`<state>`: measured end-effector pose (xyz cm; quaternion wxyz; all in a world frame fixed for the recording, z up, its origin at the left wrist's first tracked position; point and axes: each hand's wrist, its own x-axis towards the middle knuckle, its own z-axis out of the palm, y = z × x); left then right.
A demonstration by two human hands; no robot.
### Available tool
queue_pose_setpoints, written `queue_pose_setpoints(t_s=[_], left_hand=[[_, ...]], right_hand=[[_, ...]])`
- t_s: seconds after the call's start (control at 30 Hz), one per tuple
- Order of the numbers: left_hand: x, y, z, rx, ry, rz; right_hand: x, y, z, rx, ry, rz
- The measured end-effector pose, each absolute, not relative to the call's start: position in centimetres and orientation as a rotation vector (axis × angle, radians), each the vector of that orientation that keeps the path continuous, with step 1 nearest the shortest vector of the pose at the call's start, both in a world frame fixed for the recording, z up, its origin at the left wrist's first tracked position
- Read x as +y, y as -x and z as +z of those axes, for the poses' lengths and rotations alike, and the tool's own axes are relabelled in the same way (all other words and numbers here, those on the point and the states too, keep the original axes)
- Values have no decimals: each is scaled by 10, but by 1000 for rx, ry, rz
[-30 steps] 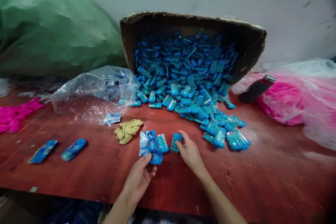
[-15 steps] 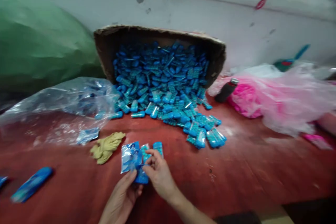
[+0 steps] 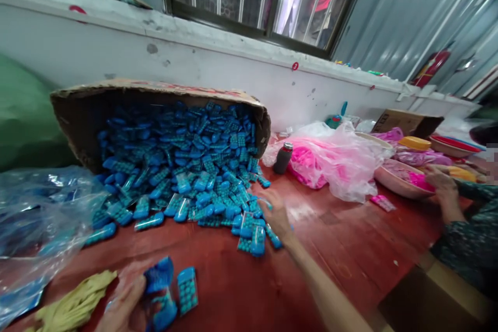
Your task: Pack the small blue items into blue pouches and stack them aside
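Note:
Low in the view, my left hand [image 3: 126,303] is closed on a blue plastic packet [image 3: 158,276]. A small clear case [image 3: 164,310] with a blue end is close below the packet; whether the hand grips it too is unclear. Another case [image 3: 187,290], showing rows of turquoise beads, lies flat to the right. My right hand [image 3: 277,216] stretches out to the right edge of a heap of such cases [image 3: 210,187], fingers apart and somewhat blurred. Its fingertips are at the cases there, and nothing is plainly held.
The heap spills from a tipped cardboard box [image 3: 64,109]. Clear plastic bags [image 3: 46,207] and a yellow-green cloth [image 3: 78,301] lie left. Rightward are a dark bottle [image 3: 283,158], pink stuff in a bag [image 3: 330,161], a pink basin [image 3: 400,182] and another person's hand [image 3: 443,189].
The view has swung right and up, bringing in the window and another person. My right hand has left the left hand and reached out to the heap; my left hand keeps the packet.

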<state>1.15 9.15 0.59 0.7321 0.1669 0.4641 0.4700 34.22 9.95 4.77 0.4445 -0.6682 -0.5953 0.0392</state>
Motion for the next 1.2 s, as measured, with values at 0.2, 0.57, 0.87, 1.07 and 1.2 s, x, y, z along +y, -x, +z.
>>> queue_pose_setpoints(t_s=[0.2,0.57,0.87,1.07,1.2], left_hand=[[177,-51,33,983,-596,1283],[184,-108,-6,1062,-749,1184],[139,-93,8,1019,-696,1142],[92,-49,22,1042,-529,1193],[50,-20,15,1157,-197,1062]], right_hand=[[136,-433,12,-1431,1841,81],[160,-363,-27,-1666,1844,345],[139,-340,-5,-1838,1706,372],[69,-279,27,-1763,1686,145],[13,-210,19,-2145,1573,209]])
